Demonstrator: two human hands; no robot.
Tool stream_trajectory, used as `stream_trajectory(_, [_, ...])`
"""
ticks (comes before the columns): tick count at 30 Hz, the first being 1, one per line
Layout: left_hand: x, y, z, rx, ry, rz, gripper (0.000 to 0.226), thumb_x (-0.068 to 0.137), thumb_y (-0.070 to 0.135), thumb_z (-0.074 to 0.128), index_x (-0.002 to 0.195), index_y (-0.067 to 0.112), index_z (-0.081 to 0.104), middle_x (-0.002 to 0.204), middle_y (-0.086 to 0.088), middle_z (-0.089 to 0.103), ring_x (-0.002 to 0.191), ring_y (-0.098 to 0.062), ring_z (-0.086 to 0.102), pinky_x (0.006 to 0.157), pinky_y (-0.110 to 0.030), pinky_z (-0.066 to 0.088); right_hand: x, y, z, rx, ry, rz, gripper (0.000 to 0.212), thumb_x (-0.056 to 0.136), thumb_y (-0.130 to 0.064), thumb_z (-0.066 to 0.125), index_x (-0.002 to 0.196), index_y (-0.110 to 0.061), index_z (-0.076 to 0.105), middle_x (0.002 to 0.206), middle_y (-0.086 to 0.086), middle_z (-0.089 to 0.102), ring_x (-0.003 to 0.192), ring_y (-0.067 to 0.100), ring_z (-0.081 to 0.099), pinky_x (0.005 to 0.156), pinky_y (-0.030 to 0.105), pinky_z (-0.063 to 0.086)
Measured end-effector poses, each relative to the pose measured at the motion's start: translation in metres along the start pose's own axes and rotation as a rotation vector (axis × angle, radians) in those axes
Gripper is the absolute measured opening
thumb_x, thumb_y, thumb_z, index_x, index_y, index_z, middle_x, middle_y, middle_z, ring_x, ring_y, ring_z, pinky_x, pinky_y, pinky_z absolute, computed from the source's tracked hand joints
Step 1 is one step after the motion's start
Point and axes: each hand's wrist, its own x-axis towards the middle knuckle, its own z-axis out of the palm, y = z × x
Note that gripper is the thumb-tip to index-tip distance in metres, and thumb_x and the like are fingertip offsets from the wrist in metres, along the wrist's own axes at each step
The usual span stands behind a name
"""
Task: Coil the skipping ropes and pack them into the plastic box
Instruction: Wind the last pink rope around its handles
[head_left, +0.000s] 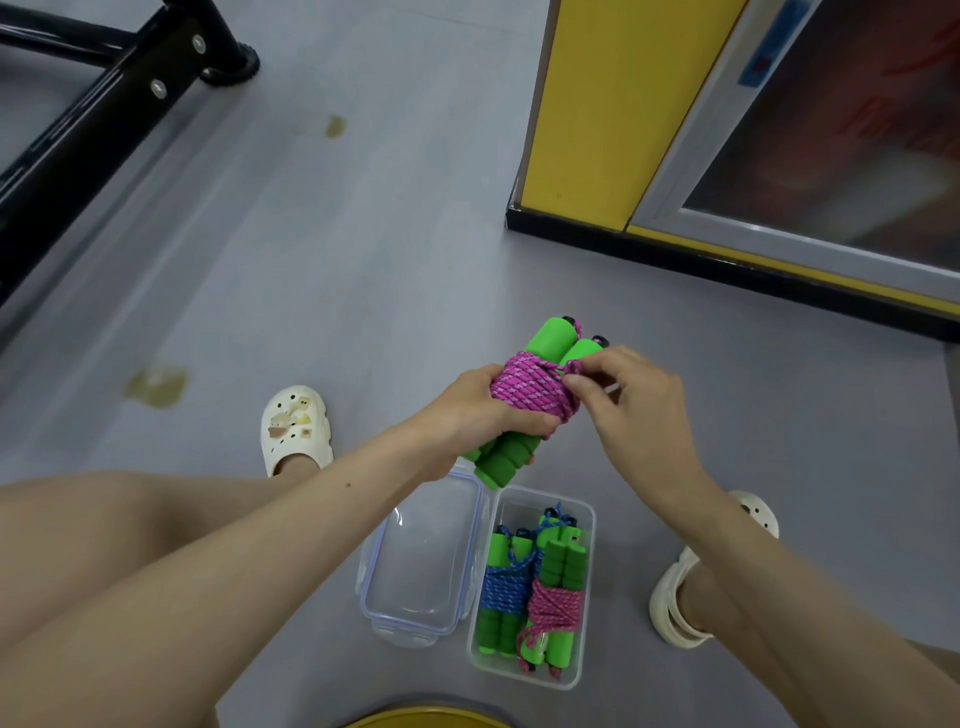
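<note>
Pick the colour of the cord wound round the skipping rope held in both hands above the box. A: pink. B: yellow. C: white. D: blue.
A: the cord of the skipping rope, gripped by the left hand and pinched at its end by the right hand, is pink, wound round green handles.
</note>
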Motion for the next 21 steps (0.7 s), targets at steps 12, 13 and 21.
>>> stream_trajectory(12, [0.0,0.004,0.0,0.108,-0.006,0.126,0.052,0.074,0.003,0.078,0.119,0.011,0.054,0.095,-0.014,0.068,0.066,-0.019,0.067,0.061,-0.03,0.057,-0.004,-0.008,0.002,-0.136,0.012,-0.024,0.003,0.087,-0.003,0.062,0.085,-0.002,0.065,0.08,0.0,0.051,0.066,0.01,0.044,0.058,0.008,0.031])
stream_trajectory(13, [0.001,0.004,-0.002,0.151,0.003,0.15,0.053,0.073,0.003,0.079,0.119,0.012,0.054,0.094,-0.012,0.068,0.068,-0.019,0.068,0.064,-0.032,0.058,-0.006,-0.01,0.002,-0.152,0.016,-0.024,0.004,0.087,-0.004,0.061,0.086,-0.003,0.064,0.08,0.002,0.053,0.066,0.011,0.045,0.058,0.008,0.03])
stream_trajectory(21, [0.002,-0.002,-0.004,0.331,0.031,0.259,0.057,0.069,0.013,0.084,0.118,0.018,0.055,0.093,-0.005,0.067,0.077,-0.023,0.068,0.074,-0.047,0.059,-0.013,-0.015,-0.002,-0.021,0.045,-0.002,0.015,0.083,0.003,0.065,0.077,-0.008,0.056,0.07,0.002,0.056,0.062,0.019,0.055,0.054,0.04,0.05])
